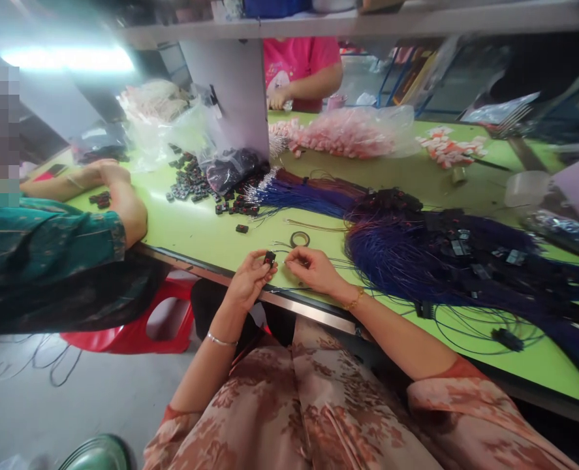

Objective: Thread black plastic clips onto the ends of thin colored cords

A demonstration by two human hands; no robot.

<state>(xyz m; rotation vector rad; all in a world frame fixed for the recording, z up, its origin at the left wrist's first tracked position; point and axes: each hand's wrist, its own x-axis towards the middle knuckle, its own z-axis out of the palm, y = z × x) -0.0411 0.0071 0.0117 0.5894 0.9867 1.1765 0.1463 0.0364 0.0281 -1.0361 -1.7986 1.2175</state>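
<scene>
Between the thumb and fingers of my left hand [250, 279] is a small black connector [269, 258] with red marks. My right hand [313, 269] is just to its right, fingers pinched together around the end of a thin wire, close to the connector but apart from it. Just beyond my hands a roll of dark tape [299, 239] lies on the green table [196, 232]. One loose black connector [241, 228] lies beyond my left hand. A large bundle of blue wires [382, 254] spreads out to the right of my right hand.
Piles of black connectors [191, 179] lie at the back left, beside a purple-grey post [230, 91]. Bags of pink and white parts [352, 130] are at the back. A person in teal [49, 241] sits at left; another in pink [303, 65] is across the table.
</scene>
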